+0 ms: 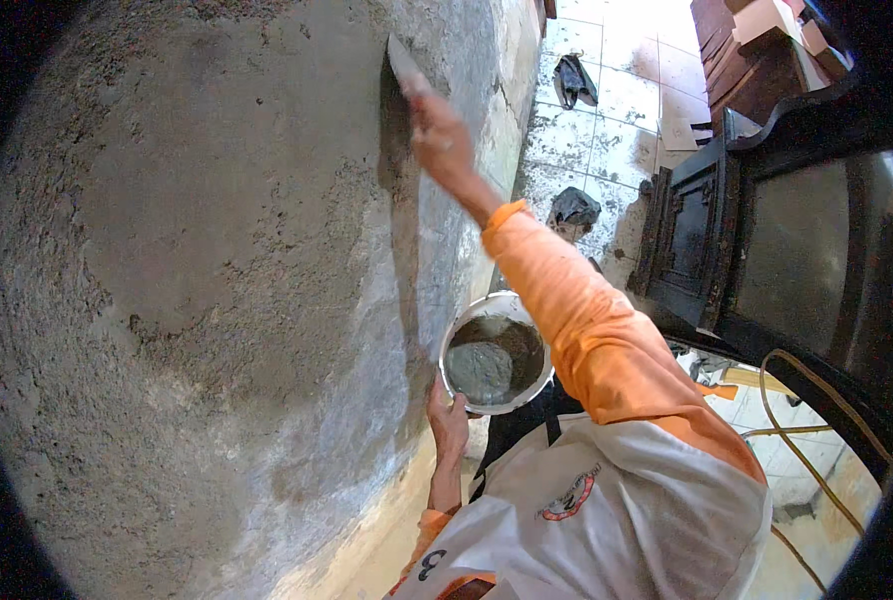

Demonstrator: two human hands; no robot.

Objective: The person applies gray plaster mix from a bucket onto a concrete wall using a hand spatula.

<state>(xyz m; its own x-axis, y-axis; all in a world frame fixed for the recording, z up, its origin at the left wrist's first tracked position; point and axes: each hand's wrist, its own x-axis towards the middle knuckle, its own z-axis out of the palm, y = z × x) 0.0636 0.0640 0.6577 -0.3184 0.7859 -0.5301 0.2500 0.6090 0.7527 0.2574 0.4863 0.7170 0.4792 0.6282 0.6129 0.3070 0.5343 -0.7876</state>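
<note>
My right hand (443, 140) is closed round the handle of a trowel (403, 64), its pale blade angled up and left close to the wall. Whether the blade touches the wall I cannot tell. Grey mortar covers much of the wall (227, 180), smoother in the upper middle and rough around it. Low beside the wall, my left hand (449, 420) grips the rim of a white bucket (497, 408). Wet grey mortar (480, 370) lies inside the bucket, heaped toward its near left side.
A dark wooden cabinet (687, 230) with a glossy panel stands on the right. Black plastic bags (575, 208) lie on the splattered white tile floor (617, 90). A yellowish hose (802, 455) loops at lower right. Cardboard (764, 20) is piled at the far right.
</note>
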